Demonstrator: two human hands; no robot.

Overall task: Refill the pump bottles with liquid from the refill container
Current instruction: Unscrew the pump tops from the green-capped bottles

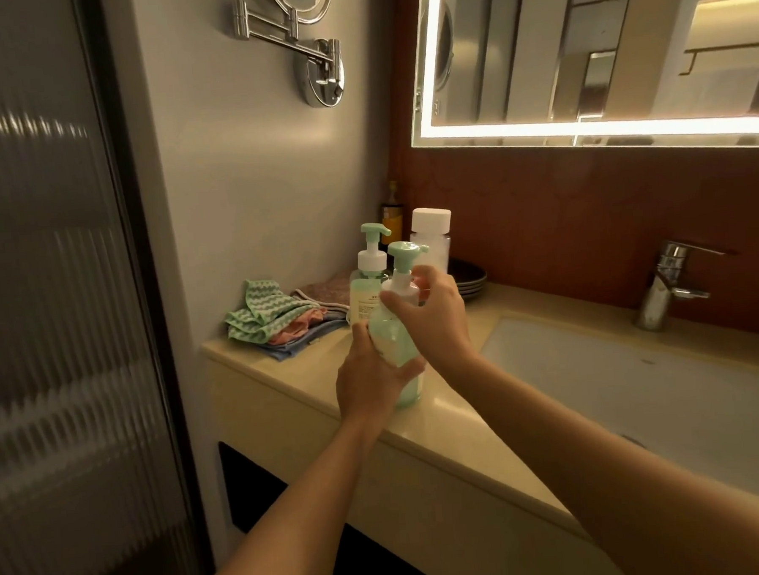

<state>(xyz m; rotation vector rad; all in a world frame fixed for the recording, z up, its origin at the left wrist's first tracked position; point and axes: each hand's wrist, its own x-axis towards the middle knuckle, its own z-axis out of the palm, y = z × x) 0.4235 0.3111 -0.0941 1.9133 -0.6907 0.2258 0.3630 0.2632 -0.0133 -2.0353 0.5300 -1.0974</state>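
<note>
Watching the head camera feed, I see both hands on the near pump bottle (396, 352), which stands on the beige countertop (285, 371) just left of the sink (637, 370). Its long axis runs close to vertical, leaning only slightly, with the mint pump head on top and the nozzle pointing right, toward the sink side. The left hand (369, 384) wraps its fingers round the lower body of the bottle, while the right hand (436, 315) curls thumb and fingers about the white collar under the pump head (whether the base rests fully on the counter I cannot tell, as the left hand covers part of it). Farther left of the sink and behind the held bottle stands the second pump bottle (367, 288), upright, its nozzle also aimed right. The refill container (430, 240), clear with a white cap, stands upright behind both, beside a stack of dark plates (467, 278). Folded cloths (278, 319) lie at the counter's end farthest from the sink, and the tap (663, 290) rises behind it.
</note>
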